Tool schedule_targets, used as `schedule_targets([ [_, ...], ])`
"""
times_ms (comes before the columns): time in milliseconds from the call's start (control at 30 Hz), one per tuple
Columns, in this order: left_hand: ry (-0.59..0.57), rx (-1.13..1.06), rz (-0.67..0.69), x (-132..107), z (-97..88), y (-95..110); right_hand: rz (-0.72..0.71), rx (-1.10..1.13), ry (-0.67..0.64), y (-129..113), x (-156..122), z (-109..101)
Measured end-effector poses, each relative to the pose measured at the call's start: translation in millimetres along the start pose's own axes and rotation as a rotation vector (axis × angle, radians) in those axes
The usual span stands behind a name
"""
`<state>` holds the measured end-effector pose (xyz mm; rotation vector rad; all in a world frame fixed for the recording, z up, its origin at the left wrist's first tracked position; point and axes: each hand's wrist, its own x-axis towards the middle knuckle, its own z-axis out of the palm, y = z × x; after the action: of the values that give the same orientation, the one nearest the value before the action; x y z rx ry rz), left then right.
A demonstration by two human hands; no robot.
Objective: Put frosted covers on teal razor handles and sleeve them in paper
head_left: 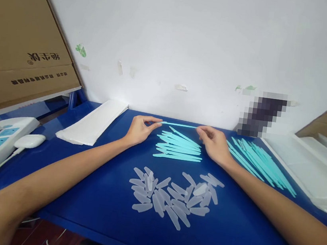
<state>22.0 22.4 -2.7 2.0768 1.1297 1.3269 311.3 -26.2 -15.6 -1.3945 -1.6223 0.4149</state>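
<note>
My left hand [140,130] pinches the left end of a slim teal eyebrow razor [181,125]. Its right end is between the thumb and fingers of my right hand [215,144], so the razor lies level between both hands at the back of the table. The tip in my left fingers is partly hidden. Just below it, several like razors [180,146] lie side by side in a row. Nearer to me is a loose scatter of frosted, translucent blade covers [171,198]. Beside my right wrist rests another pile of teal razors [262,163].
A blue table [94,210] stands against a white wall [174,39]. White paper or flat bags [94,123] lie at the left, near a power strip [1,137] with a charger and cable. Clear plastic bags [310,170] are at the right. A cardboard box [21,31] rises at the left.
</note>
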Motion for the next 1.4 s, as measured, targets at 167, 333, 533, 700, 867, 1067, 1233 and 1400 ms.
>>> schedule_targets([
  [167, 0.023, 0.221, -0.032, 10, -19.4, -25, -0.028, -0.203, -0.096, -5, 2, 0],
  [333, -0.109, 0.232, -0.041, 15, -25.5, -40, -0.055, -0.287, -0.169, -2, 5, -2],
  [533, -0.191, 0.286, 0.303, -3, -15.0, 5, -0.055, -0.321, -0.113, -2, 4, -1],
  [700, -0.697, 0.299, 0.552, -43, 9.0, 64, -0.024, -0.337, -0.157, 1, 7, 0],
  [867, -0.821, 0.350, 0.474, -54, 19.4, 83, -0.011, -0.323, -0.237, 6, 12, -1],
  [1067, -0.819, 0.300, 0.363, -48, 22.2, 85, -0.061, -0.284, -0.262, -1, 7, -1],
  [1233, -0.706, 0.040, 0.248, -43, 19.4, 84, -0.039, -0.103, -0.045, -5, -2, -2],
  [1400, -0.272, -0.294, -0.116, -21, 8.5, 51, 0.041, -0.057, 0.071, -1, -4, -5],
])
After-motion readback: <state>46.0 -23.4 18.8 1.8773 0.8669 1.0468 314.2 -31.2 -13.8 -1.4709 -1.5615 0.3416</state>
